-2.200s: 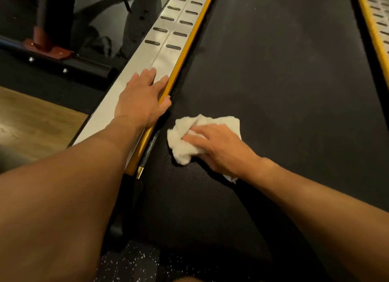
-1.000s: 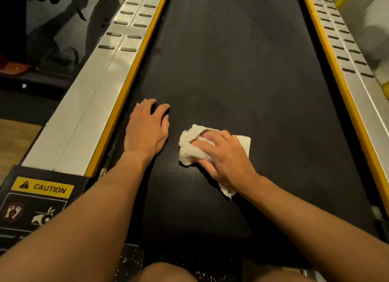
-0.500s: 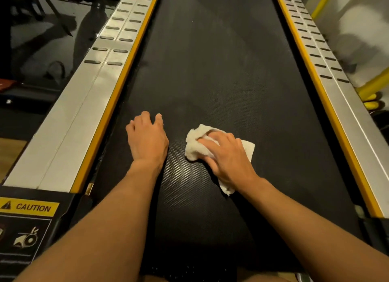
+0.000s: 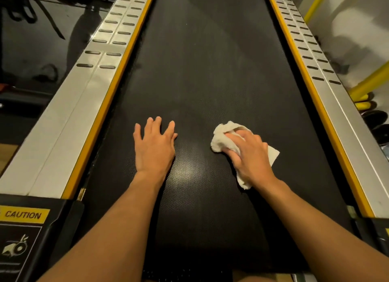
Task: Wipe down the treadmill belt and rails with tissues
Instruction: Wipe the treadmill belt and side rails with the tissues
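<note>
The black treadmill belt [image 4: 202, 71] runs away from me between two silver side rails with yellow inner edges, the left rail [image 4: 84, 88] and the right rail [image 4: 328, 88]. My left hand [image 4: 154, 147] lies flat on the belt, fingers spread, holding nothing. My right hand [image 4: 250, 155] presses a crumpled white tissue [image 4: 221, 138] onto the belt to the right of the left hand, its fingers bent over the wad. Part of the tissue sticks out from under the palm at the right and below the wrist.
A black end cover with a yellow CAUTION label [image 4: 23, 215] sits at the near left. Yellow bars [image 4: 368, 83] and dark round weights [image 4: 376, 117] lie beyond the right rail. Dark glossy floor with equipment [image 4: 31, 39] is left of the left rail.
My left hand came off the left rail onto the belt and spread its fingers. My right hand slid the tissue rightward across the belt, widening the gap between my hands.
</note>
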### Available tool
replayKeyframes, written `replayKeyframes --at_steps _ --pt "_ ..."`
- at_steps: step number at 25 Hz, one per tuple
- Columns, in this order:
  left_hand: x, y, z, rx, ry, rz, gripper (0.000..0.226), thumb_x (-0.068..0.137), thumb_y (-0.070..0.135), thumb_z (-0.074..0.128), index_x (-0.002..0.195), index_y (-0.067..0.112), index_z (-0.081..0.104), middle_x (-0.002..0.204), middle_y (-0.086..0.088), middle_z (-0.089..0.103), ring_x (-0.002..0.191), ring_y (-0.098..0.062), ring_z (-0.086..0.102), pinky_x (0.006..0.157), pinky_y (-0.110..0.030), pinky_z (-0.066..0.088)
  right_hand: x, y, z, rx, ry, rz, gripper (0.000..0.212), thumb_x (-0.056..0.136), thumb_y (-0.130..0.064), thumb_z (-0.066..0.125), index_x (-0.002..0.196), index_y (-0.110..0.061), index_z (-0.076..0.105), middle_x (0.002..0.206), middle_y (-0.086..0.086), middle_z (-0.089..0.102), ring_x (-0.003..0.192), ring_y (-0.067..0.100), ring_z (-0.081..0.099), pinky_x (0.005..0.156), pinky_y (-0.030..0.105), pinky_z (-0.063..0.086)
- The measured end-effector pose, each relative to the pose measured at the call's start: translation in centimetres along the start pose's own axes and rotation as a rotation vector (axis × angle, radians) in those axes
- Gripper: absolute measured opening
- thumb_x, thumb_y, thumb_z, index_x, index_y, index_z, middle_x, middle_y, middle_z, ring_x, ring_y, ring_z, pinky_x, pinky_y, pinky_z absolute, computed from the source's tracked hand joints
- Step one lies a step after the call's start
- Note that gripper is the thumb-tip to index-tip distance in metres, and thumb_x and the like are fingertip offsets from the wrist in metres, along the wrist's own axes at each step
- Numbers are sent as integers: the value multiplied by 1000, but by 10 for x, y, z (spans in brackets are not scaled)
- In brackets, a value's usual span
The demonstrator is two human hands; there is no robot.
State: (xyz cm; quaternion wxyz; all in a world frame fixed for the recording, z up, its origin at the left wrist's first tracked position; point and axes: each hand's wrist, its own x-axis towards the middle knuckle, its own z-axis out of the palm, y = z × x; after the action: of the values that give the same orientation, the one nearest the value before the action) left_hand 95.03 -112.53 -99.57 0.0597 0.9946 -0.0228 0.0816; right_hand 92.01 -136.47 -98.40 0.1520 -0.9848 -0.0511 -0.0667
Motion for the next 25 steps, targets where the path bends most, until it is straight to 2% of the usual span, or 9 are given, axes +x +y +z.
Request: replayKeyframes --at_steps 2,4,9,12,14,17,20,23,25 --pt "3 20 2 -48 -22 61 49 93 17 45 141 28 42 149 -9 36 143 -26 23 117 -48 13 11 1 3 -10 25 123 34 92 -45 49 126 -39 55 133 -7 47 112 27 43 83 34 24" --pt "7 43 8 -79 -23 129 50 95 20 41 143 28 37 153 -7 31 144 -25 19 118 -46 10 19 -10 7 -36 38 196 34 93 -44 51 126 -37 55 133 -7 46 115 27 41 85 36 25" --pt "15 52 19 -109 5 150 43 100 37 32 142 30 41 151 -5 36 142 -23 25 117 -44 15 -26 12 -9 24 12 64 33 94 -42 52 127 -42 53 132 -11 45 117 18 38 89 30 23" --pt "14 54 17 -98 0 141 44 99 37 32 141 30 42 150 -6 37 142 -23 26 117 -44 15 -27 44 -19 10 55 288 33 93 -45 49 126 -41 54 135 -10 44 118 22 39 87 33 25" --pt "14 56 17 -90 -8 144 44 99 37 32 141 29 42 150 -6 37 142 -24 26 117 -43 15 -15 46 -16 -47 63 361 34 93 -45 49 126 -39 53 137 -8 43 120 23 38 87 37 27" --pt "14 55 16 -98 0 140 44 99 36 34 141 28 44 149 -6 39 142 -24 28 117 -43 16 -22 34 -15 -54 69 305 34 94 -44 50 127 -38 53 136 -6 43 123 23 36 91 40 29" --pt "15 55 15 -97 -3 139 43 99 36 35 141 29 44 149 -6 39 142 -23 28 117 -43 15 -56 48 -24 -30 44 248 33 94 -44 50 127 -40 54 135 -6 45 120 22 37 89 37 25" --pt "13 56 15 -91 -3 142 43 99 36 36 141 28 44 150 -7 38 142 -24 28 117 -43 16 -54 76 -35 -46 53 454 38 94 -43 49 131 -36 51 140 -2 41 121 26 36 90 41 28" --pt "12 55 16 -81 1 148 43 99 36 35 141 27 44 149 -7 39 141 -24 28 117 -44 17 -40 74 -32 -102 71 519 38 95 -43 48 132 -34 50 141 0 40 123 27 34 91 44 30"
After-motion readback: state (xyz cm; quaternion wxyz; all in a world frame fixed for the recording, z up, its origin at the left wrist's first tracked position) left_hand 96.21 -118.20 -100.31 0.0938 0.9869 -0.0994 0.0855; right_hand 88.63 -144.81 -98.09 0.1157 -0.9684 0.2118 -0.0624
